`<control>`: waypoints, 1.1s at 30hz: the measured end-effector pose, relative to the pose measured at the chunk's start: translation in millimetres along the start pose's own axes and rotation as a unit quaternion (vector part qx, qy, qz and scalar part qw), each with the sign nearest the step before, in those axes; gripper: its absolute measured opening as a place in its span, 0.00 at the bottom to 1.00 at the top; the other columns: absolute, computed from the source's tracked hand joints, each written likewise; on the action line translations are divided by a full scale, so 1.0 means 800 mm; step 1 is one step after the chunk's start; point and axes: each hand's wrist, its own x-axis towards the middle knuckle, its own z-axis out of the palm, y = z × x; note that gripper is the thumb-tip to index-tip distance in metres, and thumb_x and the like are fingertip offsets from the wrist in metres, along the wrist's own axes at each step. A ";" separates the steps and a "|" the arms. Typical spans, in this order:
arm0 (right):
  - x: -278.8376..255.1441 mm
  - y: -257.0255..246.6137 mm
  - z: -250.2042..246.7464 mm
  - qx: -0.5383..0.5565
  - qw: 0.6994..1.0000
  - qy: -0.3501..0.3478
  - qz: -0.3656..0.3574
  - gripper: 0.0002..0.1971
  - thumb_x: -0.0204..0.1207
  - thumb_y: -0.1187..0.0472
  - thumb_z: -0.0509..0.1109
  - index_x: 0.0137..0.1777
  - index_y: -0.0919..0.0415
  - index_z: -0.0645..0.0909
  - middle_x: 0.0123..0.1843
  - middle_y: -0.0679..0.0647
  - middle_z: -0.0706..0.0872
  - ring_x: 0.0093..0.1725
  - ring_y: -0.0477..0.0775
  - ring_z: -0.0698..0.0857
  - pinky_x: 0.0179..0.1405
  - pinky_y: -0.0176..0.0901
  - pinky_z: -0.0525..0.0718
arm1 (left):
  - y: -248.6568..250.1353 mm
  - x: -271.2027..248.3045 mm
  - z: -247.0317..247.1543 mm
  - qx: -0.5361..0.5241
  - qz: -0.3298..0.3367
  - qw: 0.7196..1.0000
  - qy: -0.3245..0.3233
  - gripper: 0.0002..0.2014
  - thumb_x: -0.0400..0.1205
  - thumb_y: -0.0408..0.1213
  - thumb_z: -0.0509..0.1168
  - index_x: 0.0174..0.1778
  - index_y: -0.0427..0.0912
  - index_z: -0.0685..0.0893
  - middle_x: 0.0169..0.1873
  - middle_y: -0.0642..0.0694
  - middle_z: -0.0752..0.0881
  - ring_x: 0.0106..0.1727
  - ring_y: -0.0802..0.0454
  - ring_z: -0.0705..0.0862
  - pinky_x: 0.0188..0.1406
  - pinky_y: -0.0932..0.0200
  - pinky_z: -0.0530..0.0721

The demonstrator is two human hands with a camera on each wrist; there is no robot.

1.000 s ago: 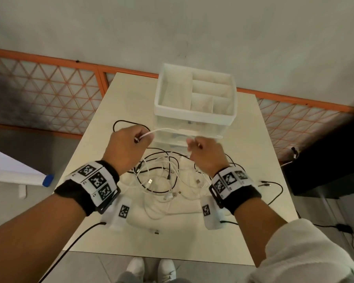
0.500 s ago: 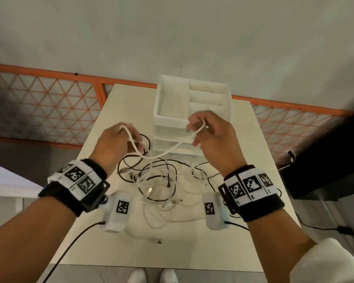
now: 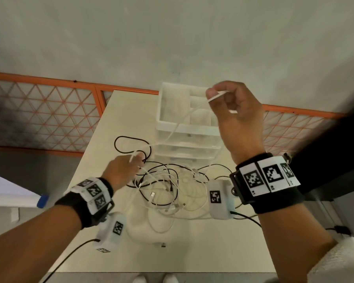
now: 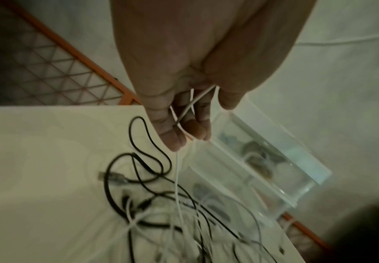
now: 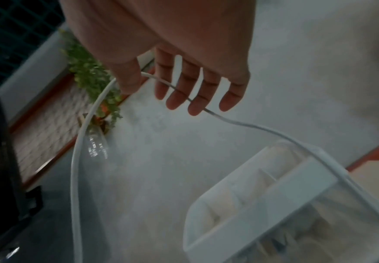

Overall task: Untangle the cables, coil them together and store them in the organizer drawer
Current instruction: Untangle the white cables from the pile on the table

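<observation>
A white cable (image 3: pixel 184 121) runs taut from my raised right hand (image 3: pixel 213 97) down to my left hand (image 3: pixel 136 160). The right hand pinches it between thumb and forefinger above the white organizer (image 3: pixel 184 127); in the right wrist view the cable (image 5: pixel 75 160) loops under that hand (image 5: pixel 148 89). My left hand (image 4: pixel 184 128) holds the cable's lower part among curled fingers, just above the tangle of black and white cables (image 3: pixel 168 188) on the table (image 3: pixel 121 111). The tangle (image 4: pixel 161 204) lies in front of the organizer's clear drawers (image 4: pixel 263 160).
An orange lattice railing (image 3: pixel 49 119) runs behind the table. A dark cabinet (image 3: pixel 335 150) stands to the right and a blue-capped white object (image 3: pixel 42 201) lies to the left. A loose plug (image 3: pixel 163 245) sits near the table's front edge. A potted plant (image 5: pixel 91 80) stands on the floor.
My right hand has risen up and to the right with the white cable. The left hand has dropped toward the tangle, so the slack span between them has pulled straight.
</observation>
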 end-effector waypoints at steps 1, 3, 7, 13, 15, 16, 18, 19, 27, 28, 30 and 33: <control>0.000 0.004 -0.002 -0.001 0.999 0.023 0.026 0.10 0.78 0.44 0.75 0.50 0.48 0.86 0.38 0.47 0.86 0.39 0.44 0.83 0.42 0.45 0.84 | -0.007 0.003 -0.013 -0.009 -0.001 1.000 0.009 0.24 0.80 0.62 0.57 0.36 0.46 0.87 0.33 0.46 0.87 0.44 0.38 0.86 0.61 0.42 0.82; 0.000 0.003 -0.001 0.015 0.997 0.037 0.069 0.12 0.77 0.40 0.74 0.48 0.47 0.86 0.38 0.57 0.86 0.37 0.50 0.83 0.38 0.47 0.82 | -0.013 0.005 -0.035 -0.014 -0.002 1.000 0.023 0.23 0.76 0.64 0.60 0.39 0.46 0.85 0.37 0.47 0.90 0.46 0.41 0.88 0.62 0.40 0.83; 0.002 -0.021 0.007 0.088 0.994 0.024 0.053 0.10 0.80 0.46 0.72 0.52 0.52 0.87 0.45 0.55 0.92 0.37 0.50 0.88 0.41 0.41 0.83 | 0.000 0.007 -0.048 -0.065 0.027 0.997 0.010 0.06 0.75 0.45 0.70 0.44 0.48 0.88 0.44 0.44 0.92 0.50 0.43 0.90 0.63 0.44 0.84; 0.007 0.004 -0.015 0.047 0.994 0.023 0.096 0.09 0.80 0.61 0.66 0.56 0.52 0.85 0.58 0.57 0.91 0.42 0.50 0.87 0.40 0.35 0.80 | -0.010 -0.001 -0.046 0.002 0.047 0.996 -0.071 0.14 0.72 0.53 0.64 0.40 0.50 0.90 0.41 0.44 0.93 0.48 0.42 0.91 0.60 0.40 0.85; 0.007 0.024 -0.026 0.030 0.988 0.016 0.152 0.08 0.79 0.60 0.66 0.52 0.52 0.86 0.59 0.57 0.91 0.42 0.51 0.87 0.41 0.39 0.79 | -0.016 -0.001 -0.046 -0.012 0.029 0.998 -0.055 0.13 0.76 0.50 0.65 0.37 0.46 0.90 0.37 0.42 0.93 0.46 0.43 0.92 0.60 0.40 0.86; 0.009 0.033 -0.030 0.028 0.984 0.018 0.177 0.08 0.76 0.58 0.66 0.50 0.52 0.86 0.58 0.56 0.91 0.42 0.52 0.87 0.42 0.42 0.79 | -0.017 -0.001 -0.047 -0.019 0.027 0.998 -0.045 0.13 0.78 0.47 0.65 0.36 0.45 0.90 0.36 0.43 0.93 0.45 0.43 0.92 0.59 0.40 0.86; 0.018 0.049 -0.037 0.018 0.979 0.028 0.202 0.08 0.71 0.52 0.68 0.47 0.50 0.86 0.51 0.52 0.92 0.41 0.52 0.89 0.44 0.48 0.81 | -0.020 0.002 -0.047 -0.024 0.037 0.999 -0.026 0.13 0.82 0.43 0.66 0.35 0.43 0.90 0.35 0.43 0.93 0.42 0.43 0.92 0.58 0.41 0.87; 0.025 0.056 -0.041 0.012 0.979 0.038 0.199 0.07 0.71 0.51 0.69 0.46 0.50 0.85 0.48 0.51 0.91 0.40 0.52 0.89 0.44 0.50 0.82 | -0.020 0.004 -0.047 -0.019 0.044 0.999 -0.022 0.13 0.83 0.44 0.66 0.36 0.43 0.90 0.35 0.44 0.93 0.41 0.43 0.92 0.56 0.42 0.88; 0.076 0.138 -0.075 -0.034 0.984 -0.020 0.176 0.21 0.70 0.71 0.57 0.49 0.44 0.82 0.64 0.53 0.88 0.37 0.55 0.93 0.35 0.48 0.83 | 0.024 -0.013 -0.039 0.035 0.090 0.994 -0.044 0.17 0.80 0.58 0.66 0.35 0.55 0.93 0.29 0.49 0.88 0.22 0.64 0.76 0.27 0.73 0.72; 0.071 0.156 -0.079 -0.061 0.977 -0.048 0.200 0.22 0.71 0.71 0.58 0.52 0.42 0.83 0.67 0.52 0.87 0.42 0.55 0.93 0.41 0.50 0.85 | 0.032 -0.016 -0.036 0.037 0.092 0.994 -0.034 0.18 0.81 0.59 0.66 0.35 0.55 0.93 0.25 0.51 0.86 0.20 0.63 0.75 0.26 0.74 0.73; 0.051 0.180 -0.089 -0.185 0.946 -0.111 0.241 0.25 0.74 0.67 0.62 0.65 0.40 0.82 0.73 0.52 0.84 0.59 0.58 0.90 0.60 0.55 0.86 | 0.047 -0.021 -0.030 0.046 0.100 0.994 -0.014 0.19 0.81 0.59 0.66 0.33 0.54 0.93 0.19 0.55 0.81 0.18 0.62 0.74 0.24 0.74 0.72; 0.011 0.170 -0.091 -0.314 0.912 -0.135 0.226 0.24 0.79 0.62 0.68 0.75 0.46 0.79 0.70 0.54 0.86 0.64 0.56 0.85 0.65 0.48 0.81 | 0.065 -0.028 -0.019 0.088 0.117 0.989 -0.022 0.20 0.80 0.59 0.67 0.22 0.60 0.88 0.14 0.52 0.71 0.18 0.58 0.69 0.24 0.67 0.67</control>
